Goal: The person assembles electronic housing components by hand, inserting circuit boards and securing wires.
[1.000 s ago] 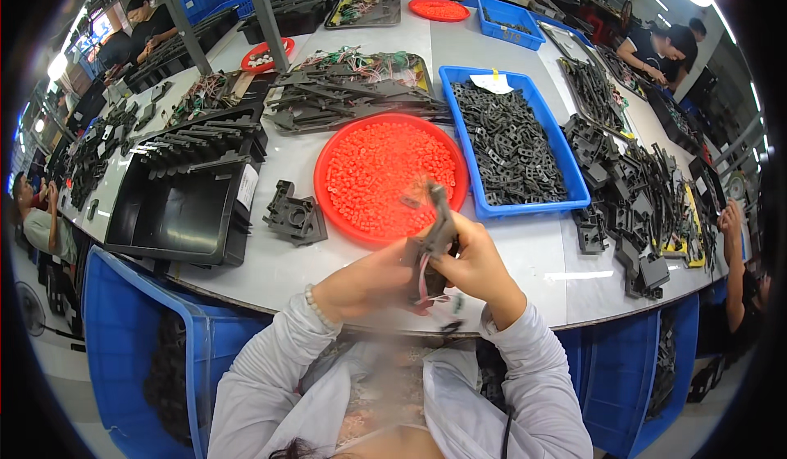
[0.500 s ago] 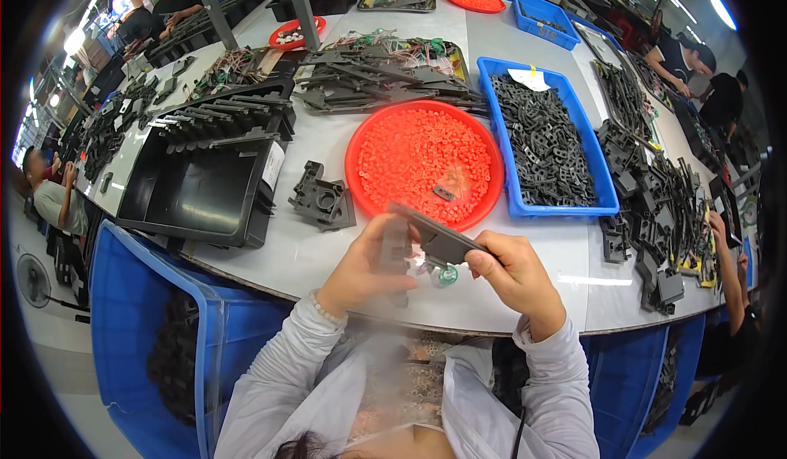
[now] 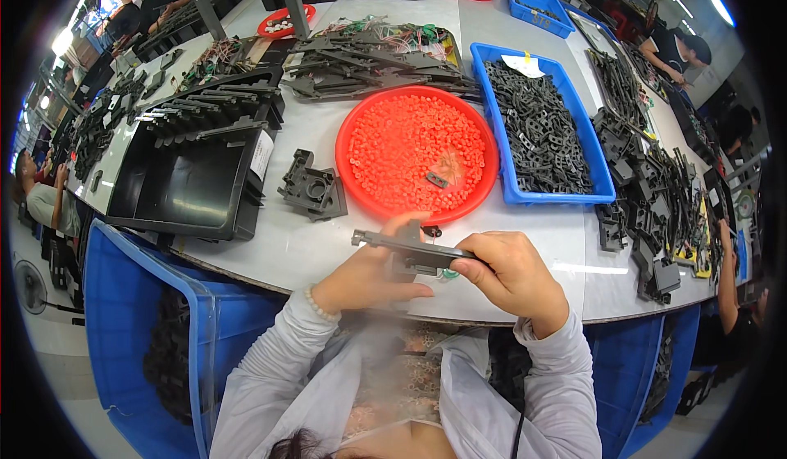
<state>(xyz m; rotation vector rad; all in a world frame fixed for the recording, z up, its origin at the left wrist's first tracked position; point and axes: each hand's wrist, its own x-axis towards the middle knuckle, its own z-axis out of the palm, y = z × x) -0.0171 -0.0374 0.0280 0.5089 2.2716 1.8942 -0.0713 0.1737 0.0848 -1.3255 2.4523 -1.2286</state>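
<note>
A long, narrow black plastic part (image 3: 414, 251) lies level above the table's front edge. My right hand (image 3: 516, 279) pinches its right end between thumb and fingers. My left hand (image 3: 357, 277) is closed loosely around its left stretch, fingers behind and thumb below; a blurred streak hides some of the contact. Under the part shows a bit of something green (image 3: 449, 274), mostly hidden. Just beyond my hands stands a round red tray (image 3: 342, 160) full of small red pieces, with a little dark piece (image 3: 437, 180) on top.
A black square bracket (image 3: 313, 187) stands left of the red tray, beside a large black bin (image 3: 176, 184). To the right, a blue tray (image 3: 602, 188) holds many small black parts. Long black parts (image 3: 369, 70) are heaped behind. Blue crates (image 3: 147, 270) flank me below the table; other people work around.
The black part has swung from a slant to nearly level, and its left end now reaches past my left fingers. The green thing below it is now largely covered. My view has shifted slightly.
</note>
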